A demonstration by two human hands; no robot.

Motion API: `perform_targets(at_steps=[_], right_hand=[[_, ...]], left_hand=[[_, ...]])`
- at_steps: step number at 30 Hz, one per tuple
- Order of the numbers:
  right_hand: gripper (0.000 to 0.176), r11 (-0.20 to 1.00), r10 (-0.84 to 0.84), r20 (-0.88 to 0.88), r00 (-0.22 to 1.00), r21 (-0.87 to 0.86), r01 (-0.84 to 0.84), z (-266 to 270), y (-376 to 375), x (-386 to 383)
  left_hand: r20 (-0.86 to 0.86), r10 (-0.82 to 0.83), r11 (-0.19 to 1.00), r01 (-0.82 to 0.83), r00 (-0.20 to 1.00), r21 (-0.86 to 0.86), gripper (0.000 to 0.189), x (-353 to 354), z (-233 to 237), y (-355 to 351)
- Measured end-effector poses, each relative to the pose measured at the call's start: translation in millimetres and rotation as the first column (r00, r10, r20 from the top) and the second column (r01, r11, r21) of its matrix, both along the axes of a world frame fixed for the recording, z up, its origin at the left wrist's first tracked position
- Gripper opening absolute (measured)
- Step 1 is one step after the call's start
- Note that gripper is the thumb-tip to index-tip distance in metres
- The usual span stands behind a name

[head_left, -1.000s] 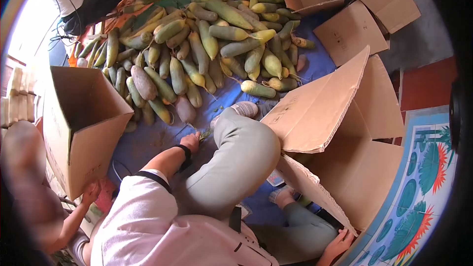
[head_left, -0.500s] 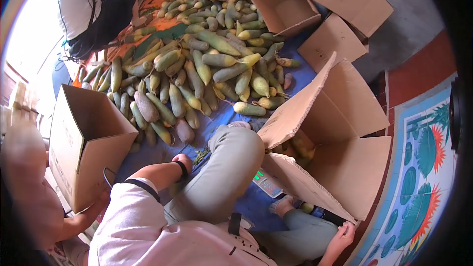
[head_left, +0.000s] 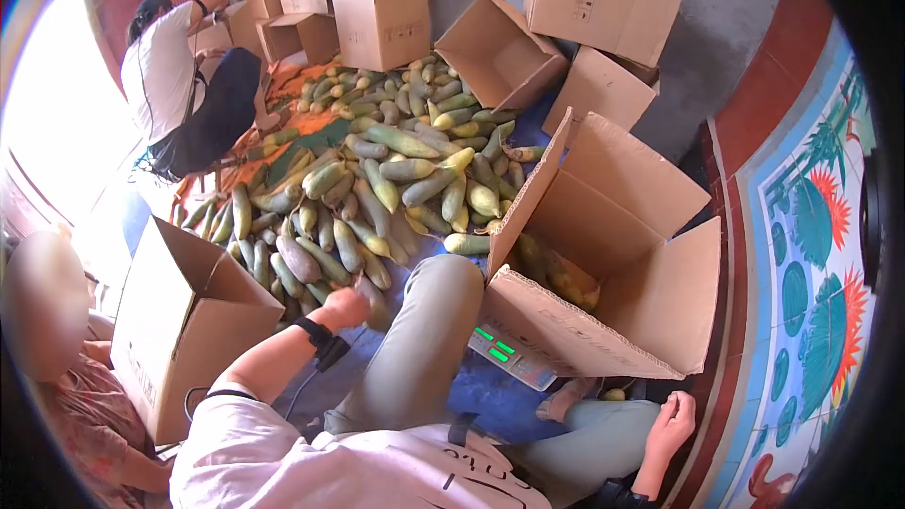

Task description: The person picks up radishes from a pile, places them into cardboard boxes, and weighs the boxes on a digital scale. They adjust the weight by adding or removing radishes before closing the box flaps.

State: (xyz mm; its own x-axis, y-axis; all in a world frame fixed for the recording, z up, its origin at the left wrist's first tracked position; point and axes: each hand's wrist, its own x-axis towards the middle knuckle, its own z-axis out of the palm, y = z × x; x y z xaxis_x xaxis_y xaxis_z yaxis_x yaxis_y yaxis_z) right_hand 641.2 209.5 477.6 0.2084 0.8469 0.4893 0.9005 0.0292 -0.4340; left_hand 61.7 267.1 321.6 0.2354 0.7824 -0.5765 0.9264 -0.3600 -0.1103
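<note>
My left hand (head_left: 345,309), closed with its fingers curled, is at the near edge of a heap of green radishes (head_left: 325,179). It is beside a greyish radish (head_left: 376,307); whether it grips anything is hidden. My right hand (head_left: 671,419) has its fingers curled in with nothing visible in them, just below the near corner of an open cardboard box (head_left: 650,292). Several radishes (head_left: 558,275) lie inside that box. Under its near side sits a digital scale (head_left: 514,358) with lit green digits.
Another open carton (head_left: 203,339) stands on the left, beside a seated person (head_left: 99,415). Farther back a second person (head_left: 179,85) crouches near several cartons (head_left: 382,19). More cartons (head_left: 603,0) lean by the wall. Blue sheeting (head_left: 471,396) covers the floor; a painted tile panel (head_left: 801,302) runs along the right.
The view has shifted upward. My left hand has moved forward toward the heap. My right hand has come off the box's corner, and the box's near flap no longer covers the scale as much.
</note>
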Motion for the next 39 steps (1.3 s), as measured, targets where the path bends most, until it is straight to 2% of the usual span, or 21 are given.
perform_targets(at_steps=[2, 3, 4, 6, 8, 10, 12, 16, 18, 20, 24, 27, 28, 29, 30, 31, 32, 33, 34, 36, 39], right_hand=[[0.008, 1.0, -0.002, -0.001, 1.0, 0.024, 0.002, 3, 0, -5], [0.008, 0.999, 0.006, 0.007, 1.0, 0.04, -0.007, 5, 0, -7], [0.007, 0.998, 0.015, 0.016, 1.0, 0.055, -0.016, 6, -2, -8], [0.007, 0.999, 0.009, 0.005, 1.0, 0.052, -0.009, 9, -4, -9], [0.007, 0.999, 0.015, -0.001, 1.0, 0.049, -0.015, 11, -3, -11], [0.006, 0.998, 0.004, -0.004, 1.0, 0.063, -0.004, 10, -4, -11], [0.006, 0.997, 0.01, 0.014, 1.0, 0.083, -0.011, 6, -3, -7], [0.006, 0.995, 0.014, 0.023, 1.0, 0.097, -0.016, 7, -4, -7], [0.006, 0.992, 0.021, 0.062, 0.998, 0.121, -0.029, 7, -6, -8], [0.006, 0.992, 0.028, 0.037, 0.999, 0.121, -0.032, 8, -6, -7], [0.007, 0.996, -0.017, 0.041, 0.999, 0.087, 0.013, 6, -9, -5], [0.008, 0.998, -0.028, 0.012, 1.0, 0.064, 0.027, 6, -11, -4], [0.008, 0.998, -0.02, 0.009, 1.0, 0.064, 0.02, 7, -11, -4], [0.008, 0.998, -0.023, -0.011, 1.0, 0.064, 0.024, 7, -11, -4], [0.008, 0.998, -0.028, -0.03, 0.999, 0.062, 0.03, 6, -12, -3], [0.008, 0.998, -0.024, -0.029, 0.999, 0.059, 0.026, 5, -13, -2], [0.008, 0.998, -0.012, 0.0, 1.0, 0.07, 0.012, 5, -12, -1], [0.008, 0.997, 0.002, 0.029, 1.0, 0.081, -0.004, 5, -11, 0], [0.008, 0.997, 0.009, 0.029, 1.0, 0.08, -0.011, 4, -11, 1], [0.009, 0.994, 0.008, 0.009, 1.0, 0.105, -0.009, 4, -11, 0], [0.009, 0.994, 0.015, 0.018, 1.0, 0.104, -0.017, 4, -10, -1]], left_hand=[[0.108, -0.082, 0.889, 0.024, 0.991, 0.456, 0.022, -14, 23, 15], [0.494, 0.079, 0.864, -0.307, 0.866, 0.399, 0.015, -13, 51, 26], [0.793, 0.206, 0.789, -0.577, 0.573, 0.212, 0.008, -6, 92, 34], [0.957, 0.186, 0.59, -0.804, 0.223, 0.073, 0.024, 31, 200, 37], [0.996, -0.05, 0.62, -0.78, 0.067, 0.084, 0.019, 36, 251, 47], [0.851, -0.411, 0.512, -0.69, 0.326, 0.511, 0.028, 50, 302, 52], [0.911, -0.299, 0.716, -0.698, -0.284, 0.017, 0.032, 58, 328, 67], [0.856, -0.325, 0.802, -0.597, -0.402, 0.024, 0.032, 104, 352, 85], [0.921, -0.359, 0.795, -0.566, -0.151, 0.218, 0.032, 137, 344, 100], [0.949, -0.306, 0.831, -0.507, -0.073, 0.229, 0.031, 164, 339, 103], [0.995, 0.051, 0.929, -0.363, -0.085, -0.079, 0.03, 204, 312, 121], [0.993, 0.032, 0.939, -0.345, 0.113, 0.009, 0.034, 220, 289, 128], [0.993, 0.034, 0.936, -0.353, 0.116, 0.009, 0.034, 223, 287, 129], [0.971, 0.08, 0.95, -0.312, 0.223, -0.007, 0.032, 225, 286, 129], [0.937, 0.123, 0.962, -0.272, 0.328, -0.031, 0.031, 227, 284, 129], [0.899, -0.007, 0.987, -0.139, 0.439, 0.076, 0.026, 227, 279, 133], [0.899, -0.004, 0.987, -0.143, 0.437, 0.074, 0.026, 228, 270, 136], [0.642, -0.297, 0.921, 0.034, 0.707, 0.389, 0.023, 232, 259, 137], [0.234, -0.505, 0.755, 0.294, 0.831, 0.586, 0.02, 233, 248, 137], [0.277, -0.468, 0.796, 0.264, 0.839, 0.545, 0.016, 232, 236, 134], [0.31, -0.256, 0.907, 0.117, 0.916, 0.404, 0.017, 226, 226, 129]])
